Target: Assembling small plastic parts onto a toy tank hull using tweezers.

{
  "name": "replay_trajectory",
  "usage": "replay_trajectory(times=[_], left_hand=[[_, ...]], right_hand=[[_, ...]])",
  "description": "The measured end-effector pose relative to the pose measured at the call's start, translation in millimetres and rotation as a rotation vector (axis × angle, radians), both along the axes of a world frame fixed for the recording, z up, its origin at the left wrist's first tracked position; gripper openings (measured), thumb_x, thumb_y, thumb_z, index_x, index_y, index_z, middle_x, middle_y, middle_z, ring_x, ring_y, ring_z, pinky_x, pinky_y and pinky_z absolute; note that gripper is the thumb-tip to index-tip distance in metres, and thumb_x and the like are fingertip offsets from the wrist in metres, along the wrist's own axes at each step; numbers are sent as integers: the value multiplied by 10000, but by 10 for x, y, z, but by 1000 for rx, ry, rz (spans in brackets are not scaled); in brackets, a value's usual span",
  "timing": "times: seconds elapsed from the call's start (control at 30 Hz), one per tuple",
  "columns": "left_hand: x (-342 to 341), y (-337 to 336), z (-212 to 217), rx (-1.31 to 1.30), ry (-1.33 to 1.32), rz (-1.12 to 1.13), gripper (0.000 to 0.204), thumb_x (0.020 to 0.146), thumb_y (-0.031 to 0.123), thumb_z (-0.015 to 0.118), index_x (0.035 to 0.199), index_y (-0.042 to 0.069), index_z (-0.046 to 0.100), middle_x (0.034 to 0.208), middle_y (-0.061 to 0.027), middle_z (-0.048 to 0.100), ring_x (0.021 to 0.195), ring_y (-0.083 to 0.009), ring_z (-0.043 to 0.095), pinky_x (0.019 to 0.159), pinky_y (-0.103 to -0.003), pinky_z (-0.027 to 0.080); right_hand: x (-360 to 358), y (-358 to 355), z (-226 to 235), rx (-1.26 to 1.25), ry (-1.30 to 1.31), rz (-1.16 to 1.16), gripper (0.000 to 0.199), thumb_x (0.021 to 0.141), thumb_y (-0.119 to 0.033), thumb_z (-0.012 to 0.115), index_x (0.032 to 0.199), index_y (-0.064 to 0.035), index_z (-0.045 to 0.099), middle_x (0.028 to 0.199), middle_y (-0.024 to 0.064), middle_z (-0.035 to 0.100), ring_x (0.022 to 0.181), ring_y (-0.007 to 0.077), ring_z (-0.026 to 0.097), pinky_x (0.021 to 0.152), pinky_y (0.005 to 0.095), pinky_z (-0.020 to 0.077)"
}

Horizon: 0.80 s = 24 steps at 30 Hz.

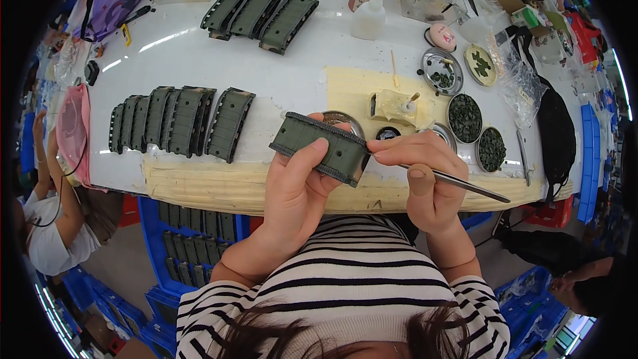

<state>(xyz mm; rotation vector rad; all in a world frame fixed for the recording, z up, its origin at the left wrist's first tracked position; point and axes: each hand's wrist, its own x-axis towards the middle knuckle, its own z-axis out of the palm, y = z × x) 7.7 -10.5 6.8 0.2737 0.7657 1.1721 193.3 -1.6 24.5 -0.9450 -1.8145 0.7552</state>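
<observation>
My left hand holds a dark green, slightly curved panel with toothed dark edges and small round holes. The thumb lies across its face and the fingers are behind it. At the panel's right end, the fingertips of my right hand are pinched close to its edge. That hand also grips slim metal tweezers, whose blunt end points to the lower right. Whether a small piece sits between the right fingertips is hidden. Behind the panel, a round metal dish is partly covered, and a small black pot stands beside it.
Similar green panels stand in a row at left and in a group at the back. Dishes of dark green bits stand at right, near other tweezers. A white bottle stands behind. Blue crates sit below the table.
</observation>
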Motion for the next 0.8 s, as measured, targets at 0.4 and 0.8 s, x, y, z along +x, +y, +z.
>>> replay_trajectory(times=[0.4,0.8], left_hand=[[0,9,0,-22,-26,-3,360,942,143,512,1277,41,429,1230,-157,565,1119,-213,586,931,-351,507],[12,10,-27,-57,-80,6,352,945,141,510,1275,44,436,1226,-152,566,1135,-213,575,955,-352,492]], right_hand=[[-4,5,0,-1,20,-6,150,894,-80,587,953,13,688,950,132,695,807,241,635,722,314,521],[-7,-5,-43,25,28,-23,149,890,-67,578,958,4,691,960,132,696,828,232,644,733,307,524]])
